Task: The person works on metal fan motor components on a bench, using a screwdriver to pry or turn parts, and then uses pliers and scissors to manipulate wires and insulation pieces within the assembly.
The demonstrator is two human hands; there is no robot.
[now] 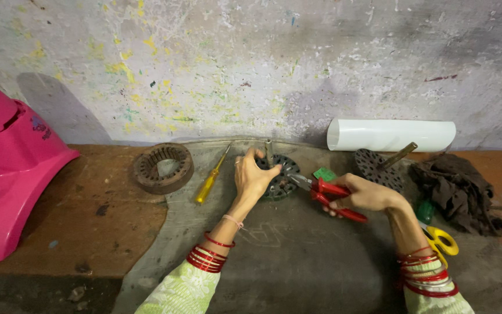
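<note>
My left hand (253, 177) rests on a dark round metal disc with holes and a short shaft (280, 174), holding it down on a grey mat (297, 256). My right hand (362, 195) grips red-handled pliers (327, 196), whose jaws point left and touch the disc's right edge. Both wrists wear red bangles.
A yellow-handled screwdriver (211, 178) and a rusty ring-shaped core (162, 167) lie to the left. A second perforated disc with a shaft (379, 166), a white roll (391, 135), a dark rag (457, 189), yellow scissors (441, 241) and a pink plastic housing (7, 168) surround the work spot.
</note>
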